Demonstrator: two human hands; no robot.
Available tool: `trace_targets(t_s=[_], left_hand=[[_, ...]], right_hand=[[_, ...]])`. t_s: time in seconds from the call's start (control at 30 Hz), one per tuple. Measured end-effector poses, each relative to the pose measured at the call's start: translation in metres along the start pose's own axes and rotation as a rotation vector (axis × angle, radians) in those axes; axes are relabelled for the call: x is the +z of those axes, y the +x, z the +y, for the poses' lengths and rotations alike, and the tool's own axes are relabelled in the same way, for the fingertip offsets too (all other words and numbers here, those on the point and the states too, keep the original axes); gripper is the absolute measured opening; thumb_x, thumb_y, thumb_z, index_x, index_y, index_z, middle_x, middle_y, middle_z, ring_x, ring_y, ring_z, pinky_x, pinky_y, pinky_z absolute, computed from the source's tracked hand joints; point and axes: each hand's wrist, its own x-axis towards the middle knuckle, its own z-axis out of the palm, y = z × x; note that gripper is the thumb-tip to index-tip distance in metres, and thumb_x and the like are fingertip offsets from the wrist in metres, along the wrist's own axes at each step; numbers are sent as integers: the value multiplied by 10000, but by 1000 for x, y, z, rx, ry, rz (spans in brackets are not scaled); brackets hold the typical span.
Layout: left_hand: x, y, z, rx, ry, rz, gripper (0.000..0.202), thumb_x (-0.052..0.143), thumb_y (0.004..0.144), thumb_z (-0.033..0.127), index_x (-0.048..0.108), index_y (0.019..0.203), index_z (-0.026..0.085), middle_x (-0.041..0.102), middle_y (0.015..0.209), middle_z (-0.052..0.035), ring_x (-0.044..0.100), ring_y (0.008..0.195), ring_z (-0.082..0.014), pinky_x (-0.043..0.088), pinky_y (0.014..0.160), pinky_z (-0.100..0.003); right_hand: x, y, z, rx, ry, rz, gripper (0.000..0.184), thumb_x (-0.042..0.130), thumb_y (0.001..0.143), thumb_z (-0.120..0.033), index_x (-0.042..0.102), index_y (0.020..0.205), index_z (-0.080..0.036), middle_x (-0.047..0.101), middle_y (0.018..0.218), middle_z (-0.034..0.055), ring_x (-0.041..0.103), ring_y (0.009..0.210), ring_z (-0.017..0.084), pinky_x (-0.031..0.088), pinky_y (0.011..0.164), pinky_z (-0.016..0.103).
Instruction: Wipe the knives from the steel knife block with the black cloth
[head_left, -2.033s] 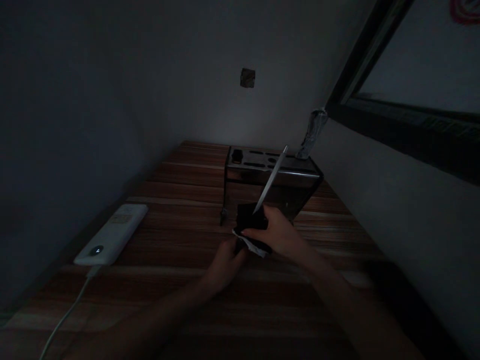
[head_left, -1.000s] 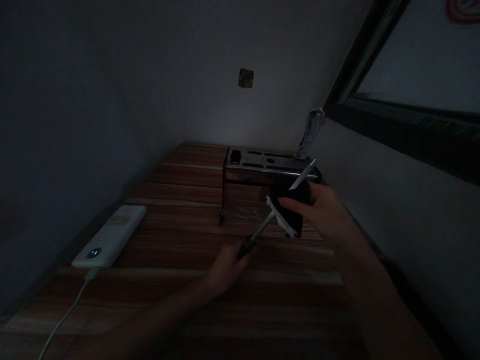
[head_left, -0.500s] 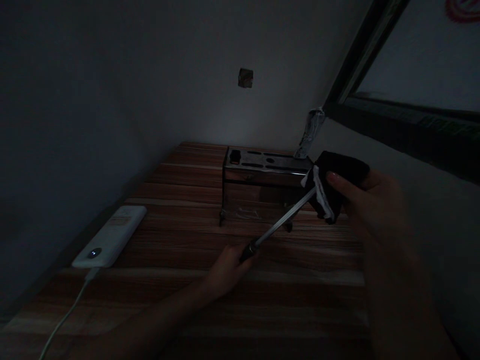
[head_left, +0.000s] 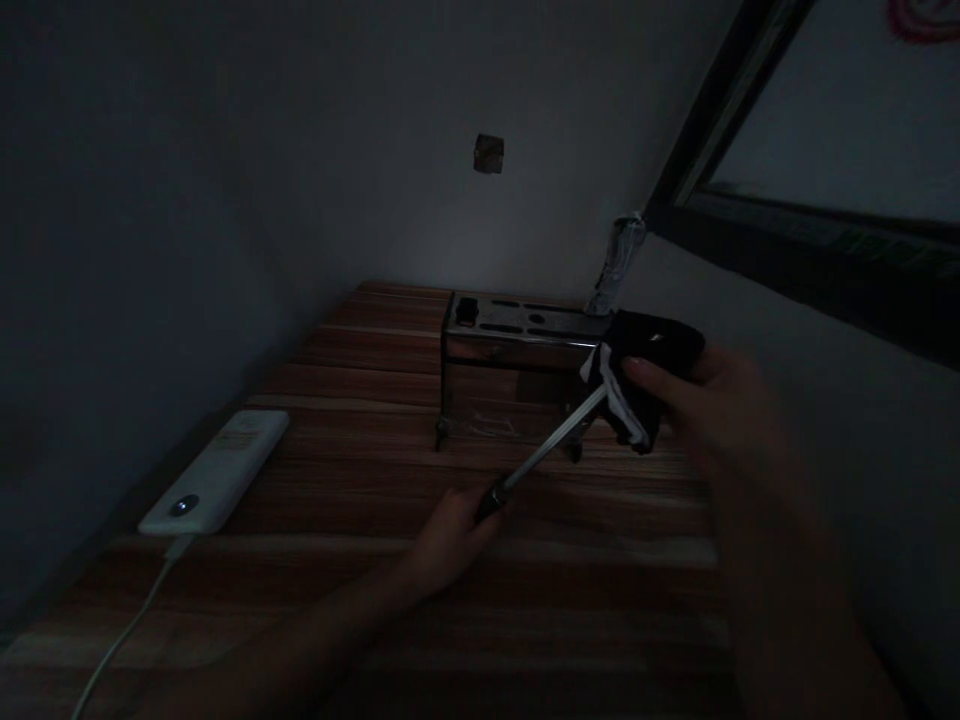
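Note:
The scene is very dim. My left hand (head_left: pixel 448 540) is closed round the dark handle of a knife (head_left: pixel 546 450), whose thin pale blade slants up to the right. My right hand (head_left: pixel 712 410) grips a black cloth (head_left: pixel 645 375) with a white edge, wrapped round the tip end of the blade. Both hands hover above a striped wooden table (head_left: pixel 360 470). Just behind the cloth stands a shiny metal knife holder (head_left: pixel 510 345) with slots in its top.
A white power bank (head_left: pixel 217 470) with a lit dot lies at the table's left edge, its white cable (head_left: pixel 120 640) running toward me. Walls close in on the left and back. A dark-framed window (head_left: pixel 787 220) and a clear bottle (head_left: pixel 616 260) stand at the right.
The blade tilted from nearly upright to slanting right. My right hand slid the cloth from the handle end up to the tip, then came slightly back left.

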Motion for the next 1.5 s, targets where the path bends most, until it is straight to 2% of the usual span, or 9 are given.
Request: trace_targets(t_s=[0.2, 0.43, 0.7, 0.87, 1.07, 1.2, 1.33, 1.5], left_hand=[[1, 1, -2, 3, -15, 63, 253, 458, 803, 330, 561, 684, 133, 506, 580, 20, 467, 550, -113, 332, 508, -194], [-2, 2, 2, -7, -115, 92, 236, 453, 799, 309, 567, 702, 126, 536, 619, 11, 477, 585, -122, 368, 544, -203], [-1, 4, -5, -35, -202, 131, 173, 450, 731, 201, 600, 737, 117, 628, 722, -27, 554, 658, -158, 429, 615, -234], [-1, 4, -4, -62, -218, 126, 170, 446, 733, 190, 599, 717, 119, 630, 702, -26, 557, 666, -162, 435, 604, -232], [-1, 4, -7, -34, -214, 123, 168, 452, 720, 182, 604, 747, 116, 641, 730, -26, 563, 671, -164, 441, 619, -235], [0, 6, -10, -12, -188, 126, 177, 456, 732, 196, 609, 778, 121, 643, 746, -25, 566, 696, -171, 441, 637, -239], [-1, 5, -5, -27, -183, 92, 196, 447, 761, 223, 608, 782, 112, 618, 725, -18, 545, 667, -158, 425, 608, -227], [-3, 3, -1, -33, -163, 55, 239, 448, 799, 297, 591, 751, 112, 556, 663, 5, 488, 606, -126, 376, 547, -205]], right_hand=[[19, -6, 5, 35, -166, -203, 269, 731, 606, -337, 666, 790, -152, 695, 786, 46, 653, 707, 214, 535, 614, 319], [48, -16, 16, 94, -229, -447, 265, 702, 625, -250, 640, 858, -141, 686, 817, 39, 639, 740, 196, 513, 623, 290], [74, -32, 37, 103, -414, -573, 262, 711, 614, -210, 620, 843, -122, 666, 787, 41, 613, 714, 178, 464, 580, 255], [75, -32, 37, 89, -414, -584, 266, 707, 620, -185, 612, 858, -113, 668, 826, 53, 614, 752, 182, 463, 625, 264], [74, -31, 38, 72, -403, -583, 222, 713, 611, -183, 622, 806, -127, 665, 777, 36, 611, 724, 176, 461, 598, 257], [73, -31, 37, 110, -447, -554, 223, 721, 604, -219, 627, 778, -115, 660, 746, 45, 610, 678, 181, 460, 550, 256], [67, -26, 32, 111, -466, -528, 258, 719, 610, -257, 633, 797, -100, 669, 766, 63, 620, 697, 202, 472, 561, 274], [53, -17, 22, 87, -337, -483, 260, 711, 623, -253, 644, 838, -123, 682, 811, 51, 630, 730, 200, 497, 625, 293]])
